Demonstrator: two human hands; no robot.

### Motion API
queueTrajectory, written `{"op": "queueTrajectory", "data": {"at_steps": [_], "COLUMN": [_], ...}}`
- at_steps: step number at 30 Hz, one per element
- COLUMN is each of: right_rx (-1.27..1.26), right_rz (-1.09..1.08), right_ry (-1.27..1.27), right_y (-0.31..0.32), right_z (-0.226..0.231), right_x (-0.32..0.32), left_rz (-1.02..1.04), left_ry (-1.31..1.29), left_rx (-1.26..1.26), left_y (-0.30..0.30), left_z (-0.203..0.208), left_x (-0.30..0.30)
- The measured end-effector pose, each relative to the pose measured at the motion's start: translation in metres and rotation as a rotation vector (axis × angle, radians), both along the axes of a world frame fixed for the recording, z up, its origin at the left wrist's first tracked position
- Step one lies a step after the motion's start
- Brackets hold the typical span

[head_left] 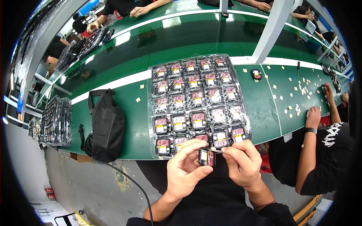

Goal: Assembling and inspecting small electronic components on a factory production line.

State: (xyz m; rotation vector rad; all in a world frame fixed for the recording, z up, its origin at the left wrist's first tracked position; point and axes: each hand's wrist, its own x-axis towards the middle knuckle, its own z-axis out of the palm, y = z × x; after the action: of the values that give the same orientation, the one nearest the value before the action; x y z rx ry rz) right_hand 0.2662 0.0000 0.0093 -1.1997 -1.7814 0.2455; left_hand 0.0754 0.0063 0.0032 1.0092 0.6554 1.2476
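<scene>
In front of my body, my left hand point(183, 173) is closed around the edges of a small black device housing point(206, 158) with a red circuit board inside. My right hand point(243, 164) pinches a thin metal tool that looks like tweezers point(217, 151). Its tip reaches the upper edge of the housing, where a small pale bit shows. Just beyond both hands lies a clear plastic tray point(241, 100), with similar black housings with red boards in its pockets. Several pockets in the far rows also show loose wiring or clear film.
A black mesh bag point(107, 124) lies left of the tray, with a black cable point(130, 175) running down from it. Stacked filled trays point(56, 120) stand farther left. At right, pale paper squares point(301, 89), a screwdriver point(298, 66) and a co-worker's arms point(311, 124) are on the green bench.
</scene>
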Motion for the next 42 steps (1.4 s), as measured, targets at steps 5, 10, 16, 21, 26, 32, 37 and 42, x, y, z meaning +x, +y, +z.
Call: {"op": "queueTrajectory", "data": {"at_steps": [5, 10, 16, 21, 26, 32, 37, 42], "right_rx": [-0.024, 0.020, 0.149, 0.162, 0.156, -0.016, -0.126, -0.001], "right_rz": [0.016, 0.015, 0.002, -0.013, -0.006, 0.014, 0.040, 0.004], "right_ry": [0.017, -0.028, -0.065, -0.081, -0.066, 0.075, 0.151, -0.006], "right_y": [0.0001, 0.0017, 0.0048, 0.0046, 0.0031, 0.0005, -0.0006, -0.0010], "right_z": [0.0021, 0.0006, -0.0026, -0.0047, -0.0063, -0.0050, -0.0019, -0.0021], "right_x": [0.0031, 0.0038, -0.0010, -0.0022, -0.0027, -0.0023, -0.0009, -0.0020], "left_rz": [0.005, -0.001, -0.020, -0.022, -0.027, -0.024, -0.026, -0.021], "left_ry": [0.017, 0.025, 0.020, 0.013, 0.015, 0.018, 0.022, 0.015], "left_rx": [-0.002, 0.006, -0.002, -0.014, -0.009, -0.022, -0.002, -0.006], "left_y": [0.0000, 0.0007, 0.0005, 0.0003, 0.0001, 0.0003, 0.0000, -0.0009], "left_z": [0.0019, -0.0003, 0.0001, 0.0006, -0.0003, 0.0001, 0.0008, 0.0018], "left_x": [-0.0018, -0.0026, -0.0020, -0.0023, -0.0022, -0.0020, -0.0006, -0.0002]}}
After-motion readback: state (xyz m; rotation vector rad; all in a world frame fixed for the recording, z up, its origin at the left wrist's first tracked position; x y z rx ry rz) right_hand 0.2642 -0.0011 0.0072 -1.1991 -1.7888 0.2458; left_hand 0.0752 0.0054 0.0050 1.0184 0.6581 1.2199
